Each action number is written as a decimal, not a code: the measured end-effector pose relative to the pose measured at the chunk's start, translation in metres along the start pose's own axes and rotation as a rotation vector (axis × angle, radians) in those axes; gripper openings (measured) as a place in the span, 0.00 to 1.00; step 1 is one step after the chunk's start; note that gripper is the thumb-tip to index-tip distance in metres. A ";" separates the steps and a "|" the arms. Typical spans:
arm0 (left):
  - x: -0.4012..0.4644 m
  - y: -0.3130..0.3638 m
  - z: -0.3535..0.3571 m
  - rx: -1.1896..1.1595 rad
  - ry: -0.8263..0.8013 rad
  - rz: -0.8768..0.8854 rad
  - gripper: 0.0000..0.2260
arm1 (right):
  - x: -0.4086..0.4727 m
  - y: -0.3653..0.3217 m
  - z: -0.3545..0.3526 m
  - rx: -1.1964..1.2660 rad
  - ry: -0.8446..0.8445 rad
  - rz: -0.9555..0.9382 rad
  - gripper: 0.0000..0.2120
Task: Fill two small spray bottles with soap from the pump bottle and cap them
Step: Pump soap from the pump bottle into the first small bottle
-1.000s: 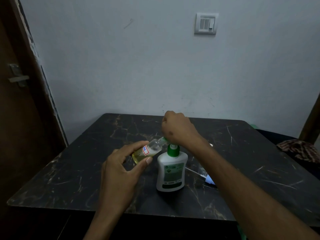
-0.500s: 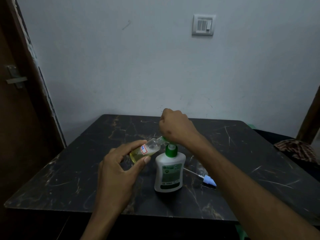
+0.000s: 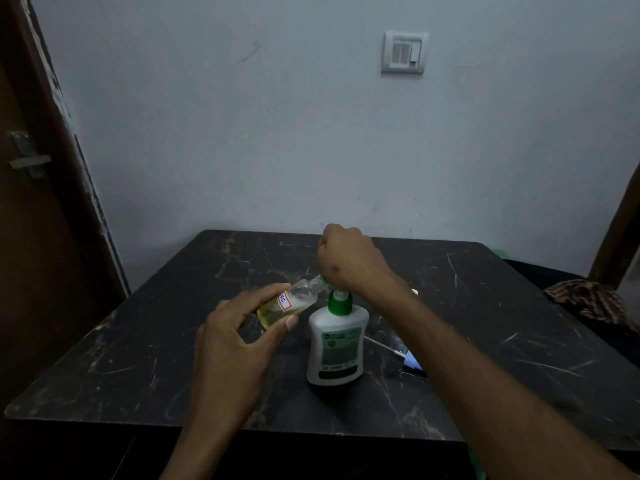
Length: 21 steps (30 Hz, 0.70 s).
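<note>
The left hand (image 3: 239,327) is nearest. Its fingers (image 3: 270,295) and thumb pinch a small spray bottle (image 3: 294,301) and hold it tilted in the air, with the open neck pointing up at the pump spout. Yellow soap already sits in the low end of the bottle. The fingers hold only the bottom part, so a wet, slippery bottle could slide out and drop on the table (image 3: 145,341).

Just beside it stands the white pump bottle (image 3: 334,344) with its green collar. Nothing holds its body. A hard push from the top could tip it or make it scoot.

The right hand (image 3: 349,259) sits on the pump top with its fingers curled down over it. The spout is mostly hidden under this hand, so I cannot tell if it lines up with the small neck. If it is a bit off, soap may run down the outside and onto the table.

Farther right, a spray cap with a long thin tube (image 3: 408,358) lies on the table, partly hidden by the right arm. The arm could bump it off. I cannot see a second small bottle.
</note>
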State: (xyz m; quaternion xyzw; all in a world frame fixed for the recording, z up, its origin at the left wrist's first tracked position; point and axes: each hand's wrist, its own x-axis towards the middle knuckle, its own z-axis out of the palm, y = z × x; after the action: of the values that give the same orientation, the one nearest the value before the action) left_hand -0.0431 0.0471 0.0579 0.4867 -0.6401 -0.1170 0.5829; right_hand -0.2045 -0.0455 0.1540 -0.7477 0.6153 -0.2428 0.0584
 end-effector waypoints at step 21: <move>0.000 -0.002 0.000 0.013 -0.001 -0.003 0.19 | -0.001 0.000 0.000 0.001 0.007 0.004 0.05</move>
State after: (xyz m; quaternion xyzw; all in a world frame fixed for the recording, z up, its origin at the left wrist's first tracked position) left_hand -0.0423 0.0466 0.0564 0.4915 -0.6405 -0.1141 0.5790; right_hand -0.2043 -0.0445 0.1535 -0.7455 0.6169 -0.2456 0.0571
